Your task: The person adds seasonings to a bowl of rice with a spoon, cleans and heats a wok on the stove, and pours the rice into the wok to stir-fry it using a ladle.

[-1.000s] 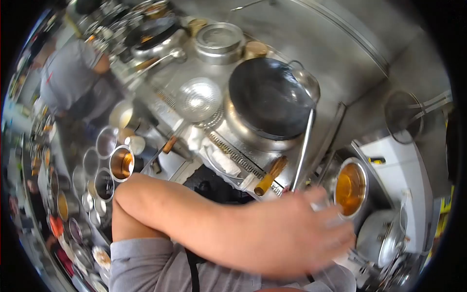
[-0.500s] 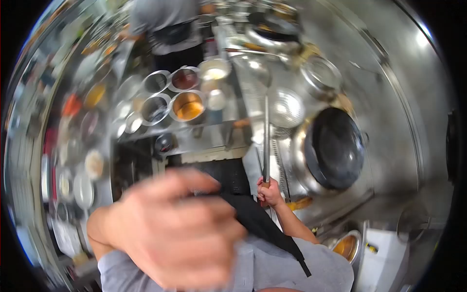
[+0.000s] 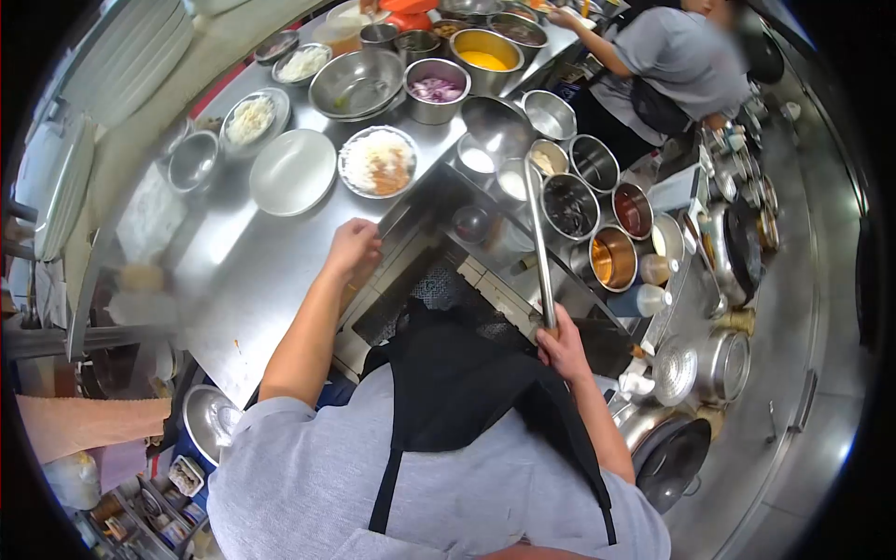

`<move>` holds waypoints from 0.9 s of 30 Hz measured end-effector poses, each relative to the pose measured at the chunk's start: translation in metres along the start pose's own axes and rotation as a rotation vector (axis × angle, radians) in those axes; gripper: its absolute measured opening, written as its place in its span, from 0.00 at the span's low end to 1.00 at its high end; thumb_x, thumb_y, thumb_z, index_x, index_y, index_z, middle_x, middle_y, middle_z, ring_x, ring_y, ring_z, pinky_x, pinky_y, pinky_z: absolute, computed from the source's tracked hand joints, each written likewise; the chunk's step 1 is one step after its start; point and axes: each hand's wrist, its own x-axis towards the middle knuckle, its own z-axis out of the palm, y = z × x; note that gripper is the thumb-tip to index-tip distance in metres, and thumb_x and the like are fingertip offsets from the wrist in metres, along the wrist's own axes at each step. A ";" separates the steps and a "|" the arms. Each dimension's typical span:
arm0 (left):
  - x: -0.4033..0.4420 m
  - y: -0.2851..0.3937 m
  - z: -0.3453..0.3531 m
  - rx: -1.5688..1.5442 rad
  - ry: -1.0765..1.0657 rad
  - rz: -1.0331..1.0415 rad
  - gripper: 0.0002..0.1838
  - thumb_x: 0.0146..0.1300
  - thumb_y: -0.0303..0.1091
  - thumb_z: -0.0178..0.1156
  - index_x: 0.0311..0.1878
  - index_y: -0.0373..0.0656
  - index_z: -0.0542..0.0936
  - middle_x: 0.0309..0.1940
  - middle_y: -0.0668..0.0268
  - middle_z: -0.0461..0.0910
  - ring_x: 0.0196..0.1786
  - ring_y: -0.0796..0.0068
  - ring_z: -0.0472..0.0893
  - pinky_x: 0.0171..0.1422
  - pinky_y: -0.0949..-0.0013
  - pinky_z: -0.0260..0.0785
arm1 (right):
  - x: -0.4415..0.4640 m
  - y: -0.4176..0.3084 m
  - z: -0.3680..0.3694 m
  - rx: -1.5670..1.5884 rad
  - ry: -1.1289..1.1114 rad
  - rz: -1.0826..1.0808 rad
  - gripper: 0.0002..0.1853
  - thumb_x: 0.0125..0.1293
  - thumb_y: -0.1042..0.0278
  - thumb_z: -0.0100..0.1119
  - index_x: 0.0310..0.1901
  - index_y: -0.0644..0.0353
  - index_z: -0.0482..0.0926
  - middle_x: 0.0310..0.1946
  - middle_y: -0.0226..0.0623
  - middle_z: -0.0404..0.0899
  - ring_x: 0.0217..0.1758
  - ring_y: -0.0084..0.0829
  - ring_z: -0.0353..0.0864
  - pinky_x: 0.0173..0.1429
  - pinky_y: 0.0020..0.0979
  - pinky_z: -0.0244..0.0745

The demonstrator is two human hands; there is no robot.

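Observation:
My right hand (image 3: 563, 345) is wrapped round the handle of a long metal ladle (image 3: 540, 252). The ladle's bowl (image 3: 497, 128) is over the pots near the counter's edge. My left hand (image 3: 355, 250) hangs beside the steel counter (image 3: 252, 280) with its fingers curled, and no object shows in it. Beyond that hand lie an empty white plate (image 3: 292, 173) and a plate of white and orange-brown food (image 3: 378, 161). Close to the ladle are a pot of dark liquid (image 3: 570, 206) and a pot of orange liquid (image 3: 613, 258).
Bowls of purple pieces (image 3: 437, 89) and yellow liquid (image 3: 486, 51) line the counter's back. A co-worker (image 3: 667, 70) stands at the upper right. To the lower right is a dark wok (image 3: 674, 464), with a perforated strainer (image 3: 674, 370) near it.
The view has swung from the stove towards the counter with plates. My left hand has moved from close before the camera to the counter's edge. The ladle stays in my right hand.

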 end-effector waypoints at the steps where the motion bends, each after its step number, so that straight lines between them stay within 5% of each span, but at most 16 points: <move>1: 0.013 -0.001 0.002 -0.169 0.068 -0.034 0.10 0.64 0.33 0.57 0.45 0.37 0.75 0.38 0.62 0.77 0.39 0.73 0.78 0.38 0.72 0.73 | 0.020 -0.012 0.007 -0.017 -0.010 0.009 0.28 0.64 0.76 0.53 0.66 0.57 0.61 0.23 0.25 0.66 0.16 0.19 0.65 0.19 0.23 0.62; 3: 0.036 0.001 0.003 -0.386 0.109 -0.041 0.14 0.65 0.34 0.59 0.49 0.35 0.73 0.46 0.58 0.74 0.43 0.71 0.79 0.40 0.71 0.74 | 0.055 -0.034 0.018 -0.079 -0.074 0.077 0.32 0.63 0.77 0.53 0.69 0.55 0.57 0.24 0.27 0.67 0.16 0.19 0.65 0.20 0.24 0.63; 6: 0.060 0.000 0.012 -0.467 0.066 -0.024 0.17 0.66 0.35 0.59 0.51 0.34 0.71 0.45 0.57 0.74 0.45 0.67 0.79 0.42 0.69 0.76 | 0.091 -0.066 0.021 -0.314 -0.123 0.037 0.35 0.63 0.77 0.52 0.71 0.52 0.54 0.24 0.28 0.68 0.16 0.19 0.65 0.20 0.25 0.64; 10: 0.077 0.001 0.012 -0.531 0.053 0.015 0.16 0.67 0.34 0.58 0.51 0.33 0.70 0.46 0.56 0.74 0.47 0.65 0.79 0.43 0.67 0.77 | 0.114 -0.121 0.028 -0.641 -0.185 0.073 0.41 0.60 0.77 0.54 0.74 0.43 0.49 0.22 0.33 0.72 0.22 0.29 0.69 0.35 0.30 0.68; 14: 0.076 0.003 0.001 -0.576 0.099 0.031 0.13 0.67 0.34 0.56 0.48 0.33 0.70 0.46 0.56 0.74 0.47 0.65 0.80 0.43 0.68 0.78 | 0.133 -0.139 0.033 -0.752 -0.178 -0.033 0.41 0.61 0.80 0.52 0.74 0.43 0.49 0.21 0.26 0.66 0.22 0.21 0.63 0.31 0.23 0.66; 18: 0.076 0.014 -0.020 -0.581 0.126 0.013 0.12 0.68 0.32 0.53 0.48 0.35 0.68 0.45 0.56 0.74 0.46 0.64 0.80 0.43 0.68 0.78 | 0.135 -0.169 0.042 -0.888 -0.235 0.044 0.42 0.60 0.81 0.51 0.74 0.43 0.47 0.36 0.40 0.74 0.25 0.26 0.59 0.38 0.24 0.65; 20: 0.075 0.021 -0.024 -0.570 0.099 0.008 0.11 0.69 0.32 0.52 0.49 0.36 0.67 0.45 0.55 0.74 0.45 0.64 0.81 0.42 0.67 0.78 | 0.130 -0.174 0.046 -0.931 -0.283 0.068 0.42 0.62 0.76 0.52 0.74 0.39 0.45 0.24 0.54 0.73 0.27 0.47 0.74 0.41 0.33 0.69; 24: 0.079 0.028 -0.021 -0.572 0.093 0.067 0.09 0.68 0.28 0.51 0.46 0.35 0.65 0.42 0.55 0.73 0.41 0.62 0.82 0.40 0.66 0.80 | 0.116 -0.146 0.043 -0.860 -0.277 -0.089 0.42 0.63 0.75 0.52 0.74 0.38 0.43 0.24 0.53 0.74 0.28 0.47 0.74 0.42 0.33 0.69; 27: 0.076 0.033 -0.020 -0.547 0.109 0.087 0.08 0.67 0.26 0.51 0.43 0.35 0.64 0.40 0.55 0.72 0.36 0.63 0.82 0.36 0.68 0.81 | 0.098 -0.143 0.048 -0.863 -0.277 0.041 0.44 0.63 0.74 0.54 0.74 0.37 0.41 0.20 0.46 0.73 0.23 0.41 0.72 0.39 0.32 0.70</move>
